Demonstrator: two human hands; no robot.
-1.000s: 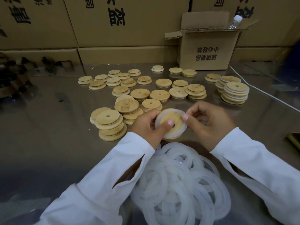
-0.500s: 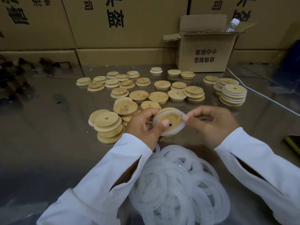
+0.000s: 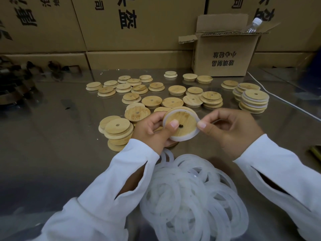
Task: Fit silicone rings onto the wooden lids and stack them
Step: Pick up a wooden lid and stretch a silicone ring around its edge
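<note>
A round wooden lid (image 3: 185, 121) with a small centre hole is held above the table, a white silicone ring (image 3: 182, 138) around its rim. My left hand (image 3: 152, 129) grips the lid, thumb pressed near the hole. My right hand (image 3: 229, 129) pinches the ring at the lid's right edge. A heap of loose white silicone rings (image 3: 192, 197) lies close to me between my sleeves. Several bare wooden lids (image 3: 152, 100) are scattered behind, with a pile of them (image 3: 118, 131) at the left. A stack of ringed lids (image 3: 254, 101) stands at the right.
The table (image 3: 52, 153) is shiny metal. An open cardboard box (image 3: 224, 54) with a plastic bottle (image 3: 253, 25) in it stands at the back right, before a wall of large cartons (image 3: 139, 23). A white cable (image 3: 286, 103) runs along the right side.
The lid has turned in my hands and tilted more toward me, so its centre hole now shows. My right thumb and finger have shifted along the ring's edge.
</note>
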